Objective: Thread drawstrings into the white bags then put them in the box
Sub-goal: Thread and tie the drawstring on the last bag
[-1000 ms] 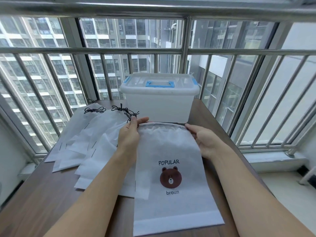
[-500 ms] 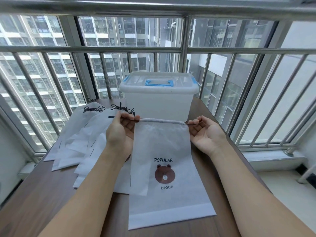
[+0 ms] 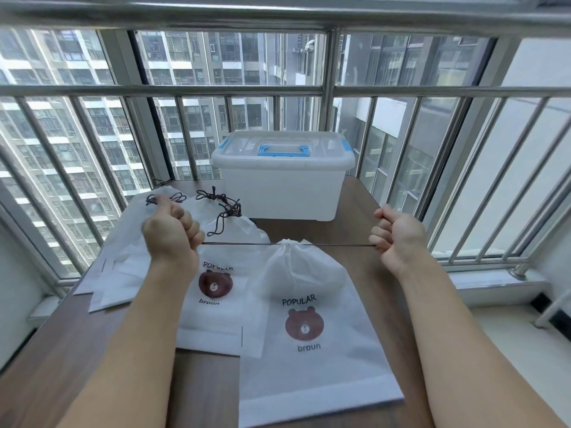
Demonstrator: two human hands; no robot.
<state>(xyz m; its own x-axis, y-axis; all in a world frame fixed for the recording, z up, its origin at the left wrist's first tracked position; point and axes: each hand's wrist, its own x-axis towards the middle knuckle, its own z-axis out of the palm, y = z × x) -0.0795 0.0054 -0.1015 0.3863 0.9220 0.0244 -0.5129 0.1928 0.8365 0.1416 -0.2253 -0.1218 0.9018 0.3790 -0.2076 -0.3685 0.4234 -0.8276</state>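
**Drawstring pulled taut, bag mouth cinched**

On the tabletop point(image 3: 383, 217) the lidded box point(image 3: 282, 183) waits at the back, lid on. Front and centre lies the white bag point(image 3: 312, 335), its neck gathered. Left hand point(image 3: 171, 234) and right hand point(image 3: 398, 234) are both fisted around the drawstring point(image 3: 333, 245), stretched level between them. Best done with even, outward pulls, so the puckers spread evenly and the cord doesn't slip out one side.

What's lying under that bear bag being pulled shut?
Under the cinched bag lie the brown table and the right edge of another bear bag. How far that bag reaches underneath is hidden.
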